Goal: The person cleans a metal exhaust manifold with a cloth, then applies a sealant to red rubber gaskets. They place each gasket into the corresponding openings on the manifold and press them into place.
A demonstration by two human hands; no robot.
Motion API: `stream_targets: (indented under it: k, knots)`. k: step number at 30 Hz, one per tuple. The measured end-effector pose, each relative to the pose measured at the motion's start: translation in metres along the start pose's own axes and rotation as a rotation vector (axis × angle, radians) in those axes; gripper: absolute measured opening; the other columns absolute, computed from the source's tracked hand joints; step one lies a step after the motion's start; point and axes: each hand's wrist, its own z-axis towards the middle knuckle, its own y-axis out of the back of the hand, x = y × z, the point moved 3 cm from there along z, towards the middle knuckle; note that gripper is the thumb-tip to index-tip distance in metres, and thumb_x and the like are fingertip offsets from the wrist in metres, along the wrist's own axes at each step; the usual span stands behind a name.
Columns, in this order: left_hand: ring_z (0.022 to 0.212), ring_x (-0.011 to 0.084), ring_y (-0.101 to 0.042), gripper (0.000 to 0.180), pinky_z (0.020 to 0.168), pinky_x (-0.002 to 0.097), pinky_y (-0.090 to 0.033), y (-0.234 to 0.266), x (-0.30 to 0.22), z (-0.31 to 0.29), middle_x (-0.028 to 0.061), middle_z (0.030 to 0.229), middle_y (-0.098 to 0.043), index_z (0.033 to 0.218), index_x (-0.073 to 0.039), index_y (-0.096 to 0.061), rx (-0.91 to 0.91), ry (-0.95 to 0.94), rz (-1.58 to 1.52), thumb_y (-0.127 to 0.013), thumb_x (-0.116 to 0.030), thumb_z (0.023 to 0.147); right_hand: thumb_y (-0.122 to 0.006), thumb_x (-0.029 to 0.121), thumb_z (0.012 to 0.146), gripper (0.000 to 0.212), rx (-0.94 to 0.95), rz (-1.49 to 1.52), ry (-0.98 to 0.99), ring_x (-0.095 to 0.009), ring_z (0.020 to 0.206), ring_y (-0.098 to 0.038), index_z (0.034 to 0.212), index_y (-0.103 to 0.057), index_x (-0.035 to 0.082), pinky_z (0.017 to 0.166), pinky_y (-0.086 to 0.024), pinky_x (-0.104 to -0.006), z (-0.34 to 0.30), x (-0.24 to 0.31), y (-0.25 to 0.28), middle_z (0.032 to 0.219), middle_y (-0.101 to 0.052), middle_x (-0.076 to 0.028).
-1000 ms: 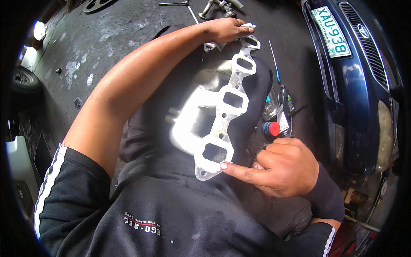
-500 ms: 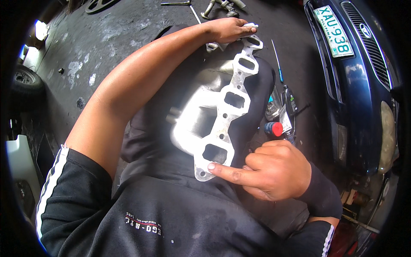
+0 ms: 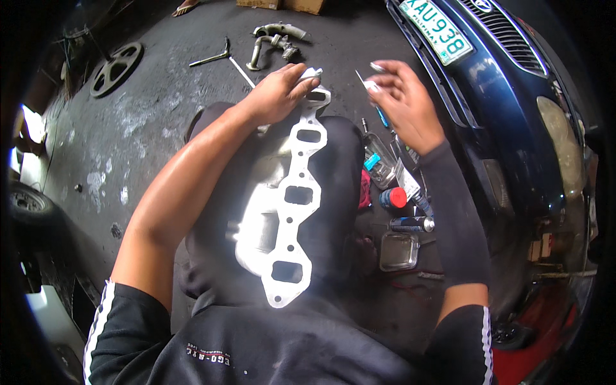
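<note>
A silver engine manifold [image 3: 255, 212] lies across my lap. Its long pale flange [image 3: 290, 220], with several squared ports and small bolt holes, faces up. My left hand [image 3: 280, 94] is closed over the flange's far end; a small white piece shows by its fingertips, too bright to make out. Off to the right, my right hand [image 3: 405, 106] is raised, apart from the manifold, with bent fingers spread and whitish fingertips. It partly covers a screwdriver with a blue handle [image 3: 382, 117] on the floor. I see nothing held in it.
Right of my lap are a clear bottle [image 3: 378, 160], a red-capped container [image 3: 393, 197], a spray can [image 3: 412, 224] and a metal tray [image 3: 399, 252]. A dark blue car [image 3: 494, 83] stands close by. Beyond lie a pipe assembly [image 3: 276, 43], T-handle wrench [image 3: 212, 58] and pulley wheel [image 3: 117, 69].
My right hand has left the flange's near end, where its index finger touched, and moved far and right. My left hand stays at the far end. The view has shifted.
</note>
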Motion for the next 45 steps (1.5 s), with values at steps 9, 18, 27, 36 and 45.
stream_targets:
  k: [9,18,27,36,45]
  knots:
    - [0.123,0.0501,-0.069,0.040,0.100,0.0560,-0.059,0.009,-0.016,-0.008,0.0223,0.148,-0.063,0.133,-0.005,-0.064,0.003,-0.133,0.108,-0.066,-0.040,0.113,-0.077,0.008,0.107,0.050,0.235,0.002,-0.004,-0.018,0.115,-0.075,0.151,-0.055,-0.002,0.102,-0.062,-0.0310,0.059,-0.022,-0.038,0.126,-0.077,-0.015]
    - [0.123,0.0506,-0.069,0.036,0.099,0.0572,-0.059,0.002,-0.011,-0.005,0.0212,0.150,-0.061,0.133,-0.007,-0.065,0.083,-0.143,0.095,-0.066,-0.037,0.113,-0.078,0.016,0.107,0.047,0.281,-0.285,0.078,-0.009,0.090,-0.072,0.150,-0.062,0.008,0.084,-0.059,-0.0288,0.062,-0.016,-0.037,0.096,-0.077,-0.003]
    - [0.117,0.0485,-0.072,0.036,0.096,0.0558,-0.061,-0.003,-0.021,-0.001,0.0186,0.149,-0.061,0.137,-0.007,-0.067,-0.042,-0.202,0.243,-0.072,-0.028,0.109,-0.066,0.035,0.107,0.049,0.245,-0.235,-0.107,-0.023,0.085,-0.082,0.146,-0.067,0.006,0.082,-0.064,-0.0393,0.078,-0.043,-0.054,0.097,-0.082,-0.015]
    - [0.115,0.0406,-0.073,0.053,0.093,0.0508,-0.062,-0.009,-0.051,0.053,0.0178,0.124,-0.067,0.138,-0.006,-0.066,0.093,-0.288,0.466,-0.084,-0.039,0.101,-0.094,0.057,0.090,0.108,0.108,0.071,-0.108,-0.025,0.101,-0.080,0.161,-0.046,-0.009,0.088,-0.065,-0.0356,0.074,-0.072,-0.016,0.116,-0.080,-0.024]
    - [0.126,0.0380,-0.073,0.070,0.107,0.0489,-0.060,0.038,-0.032,0.063,0.0232,0.145,-0.063,0.149,-0.005,-0.058,-0.011,-0.075,0.402,-0.089,-0.044,0.099,-0.098,0.038,0.090,0.088,-0.437,0.097,-0.441,-0.023,0.107,-0.077,0.148,-0.055,-0.013,0.093,-0.062,-0.0370,-0.023,-0.324,0.075,0.115,-0.079,-0.024]
